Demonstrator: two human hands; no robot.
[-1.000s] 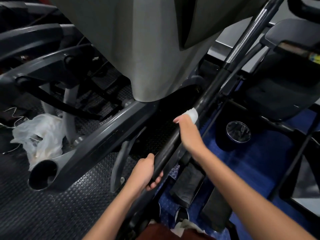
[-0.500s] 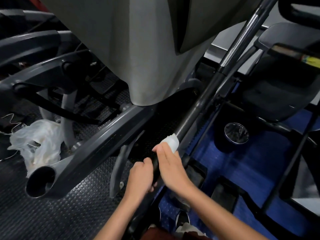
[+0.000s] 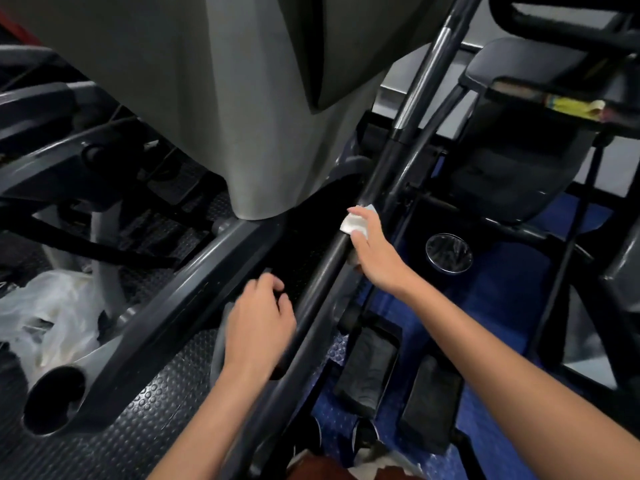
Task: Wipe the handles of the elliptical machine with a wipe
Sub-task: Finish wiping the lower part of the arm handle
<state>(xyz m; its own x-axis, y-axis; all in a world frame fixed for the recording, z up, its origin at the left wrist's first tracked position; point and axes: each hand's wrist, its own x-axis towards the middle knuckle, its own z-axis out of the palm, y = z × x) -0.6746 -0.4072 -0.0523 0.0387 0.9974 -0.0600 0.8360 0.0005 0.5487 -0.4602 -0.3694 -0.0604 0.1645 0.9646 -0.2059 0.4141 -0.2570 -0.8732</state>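
Now the white wipe (image 3: 356, 223) sits wrapped on the dark handle bar (image 3: 325, 268), midway along it. My right hand (image 3: 372, 252) curls round wipe and bar; my left hand (image 3: 259, 323) hovers just beside the bar, fingers loosely bent, holding nothing.

Gym (studded rubber flooring (image 3: 145, 420), elliptical machine (image 3: 242, 98))

Glossy black handle (image 3: 313, 292), studded rubber floor mat (image 3: 145, 410)
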